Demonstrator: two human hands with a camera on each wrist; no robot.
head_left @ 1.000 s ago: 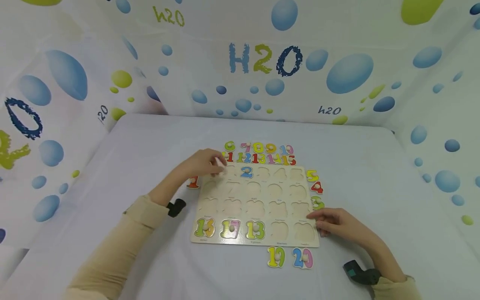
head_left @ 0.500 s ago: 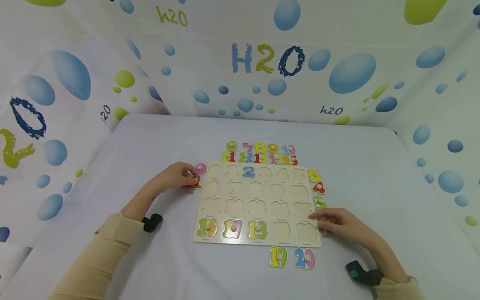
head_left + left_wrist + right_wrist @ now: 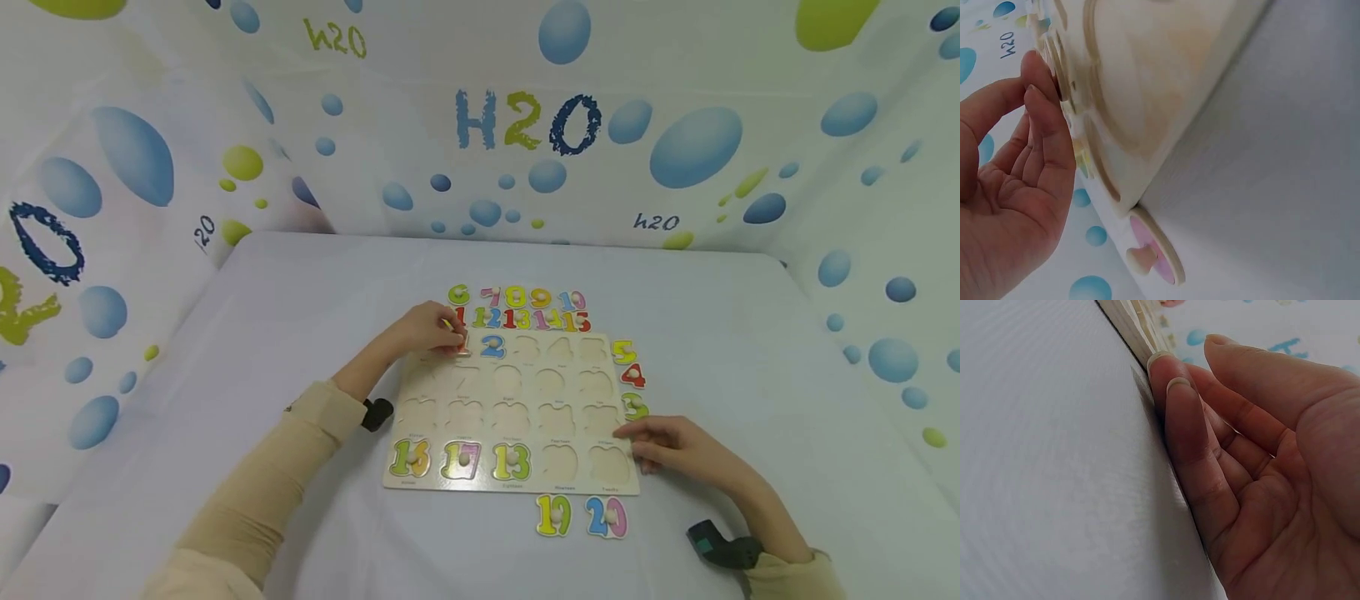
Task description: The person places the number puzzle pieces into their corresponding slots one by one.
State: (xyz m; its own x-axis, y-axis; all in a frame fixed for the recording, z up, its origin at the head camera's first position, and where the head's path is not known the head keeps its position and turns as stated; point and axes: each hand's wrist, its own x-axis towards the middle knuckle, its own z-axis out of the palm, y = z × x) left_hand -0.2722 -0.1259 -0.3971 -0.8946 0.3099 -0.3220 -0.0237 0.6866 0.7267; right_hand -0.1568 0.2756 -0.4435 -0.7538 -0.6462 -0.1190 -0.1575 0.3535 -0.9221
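Observation:
My left hand [image 3: 429, 327] pinches the red number 1 puzzle piece [image 3: 463, 346] over the second recess in the top row of the wooden number board [image 3: 487, 433]. In the left wrist view, thumb and fingertips meet at the piece [image 3: 1057, 65], seen edge-on close to the board. A pink round piece [image 3: 1163, 265] with a knob lies just off the board's corner; my hand hides it in the head view. The blue 2 [image 3: 492, 347] sits in the neighbouring recess. My right hand [image 3: 682, 446] rests beside the board's right edge, fingers loosely extended, fingertips against the edge.
Behind the board stand two rows of number pieces, among them the 8 [image 3: 516, 297]. Yellow 5 [image 3: 624, 352], red 4 [image 3: 633, 375] and green 3 [image 3: 635, 406] line its right side. Pieces 19 [image 3: 553, 515] and 20 [image 3: 606, 517] lie in front. The bottom row holds three pieces, including 17 [image 3: 461, 459].
My left hand went left off the board to the red 1, took hold of it, and came back right with it over the top row. My right hand stayed still.

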